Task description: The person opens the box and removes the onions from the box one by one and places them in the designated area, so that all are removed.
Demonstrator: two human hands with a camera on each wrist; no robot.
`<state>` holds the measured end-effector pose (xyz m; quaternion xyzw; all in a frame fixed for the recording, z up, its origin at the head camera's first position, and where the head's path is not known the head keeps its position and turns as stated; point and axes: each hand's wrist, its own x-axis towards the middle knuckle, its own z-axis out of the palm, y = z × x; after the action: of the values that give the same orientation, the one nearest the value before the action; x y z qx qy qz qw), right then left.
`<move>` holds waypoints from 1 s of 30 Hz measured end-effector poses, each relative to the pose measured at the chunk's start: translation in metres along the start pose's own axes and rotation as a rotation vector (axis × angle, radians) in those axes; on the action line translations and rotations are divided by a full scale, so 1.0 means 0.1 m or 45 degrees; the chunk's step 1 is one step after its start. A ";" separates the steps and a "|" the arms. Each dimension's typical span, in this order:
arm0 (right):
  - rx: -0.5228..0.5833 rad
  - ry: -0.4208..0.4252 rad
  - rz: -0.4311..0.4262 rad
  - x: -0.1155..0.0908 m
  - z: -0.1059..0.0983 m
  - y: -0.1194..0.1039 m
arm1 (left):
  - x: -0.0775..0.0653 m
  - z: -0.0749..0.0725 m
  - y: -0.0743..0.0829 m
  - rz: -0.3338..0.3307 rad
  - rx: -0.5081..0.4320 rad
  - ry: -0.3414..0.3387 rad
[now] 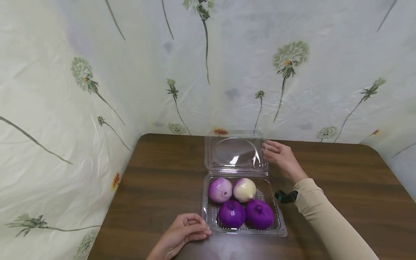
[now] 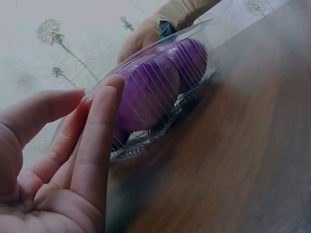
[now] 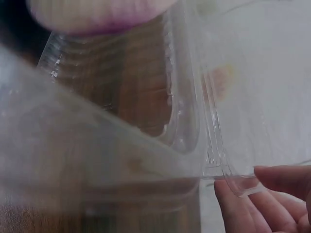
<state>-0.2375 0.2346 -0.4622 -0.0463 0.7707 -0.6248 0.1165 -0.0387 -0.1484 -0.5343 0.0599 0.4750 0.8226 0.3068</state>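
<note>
Clear plastic box (image 1: 205, 202) sits on the brown wood-grain tabletop (image 1: 162, 173), near its far edge, lid (image 1: 235, 151) swung open on the hinge side, away from the person; can't tell if lid lies flat or slightly tilted. Four onions in the tray, 2 by 2: back L one pale purple (image 1: 220, 190), back R one mostly white w/ some purple (image 1: 245, 190), front L one (image 1: 232, 214) & front R one (image 1: 259, 214) both deep purple. Bare strip of tray at R of the back pair.

L hand (image 1: 188, 231) is at the box's near L corner; grip closed, thumb & fingers pinching the rim there, per L wrist view. R hand (image 1: 282, 157) is at the lid's R side; grip closed too, thumb & fingertips pinching the lid edge, seen in R wrist view. R forearm: beige sleeve (image 1: 325, 216) w/ dark wristband (image 1: 286, 196) at the cuff.

Behind tabletop & at L: pale sheeting (image 1: 227, 72), dandelion print, a few orange blooms, some creases.
</note>
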 end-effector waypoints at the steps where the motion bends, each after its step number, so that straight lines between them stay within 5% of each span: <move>1: 0.008 0.012 0.008 -0.01 0.00 0.01 | 0.00 0.00 0.01 0.000 0.001 0.003; 16: 0.023 -0.156 0.097 -0.01 -0.11 0.24 | -0.01 -0.07 0.06 -0.039 -0.035 -0.002; 30: 0.031 -0.206 0.138 0.02 -0.16 0.31 | 0.02 -0.06 0.04 -0.013 -0.054 0.003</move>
<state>-0.2410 0.2559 -0.4896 -0.0535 0.7525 -0.6210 0.2125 -0.0442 -0.1533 -0.5346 0.0501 0.4582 0.8309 0.3116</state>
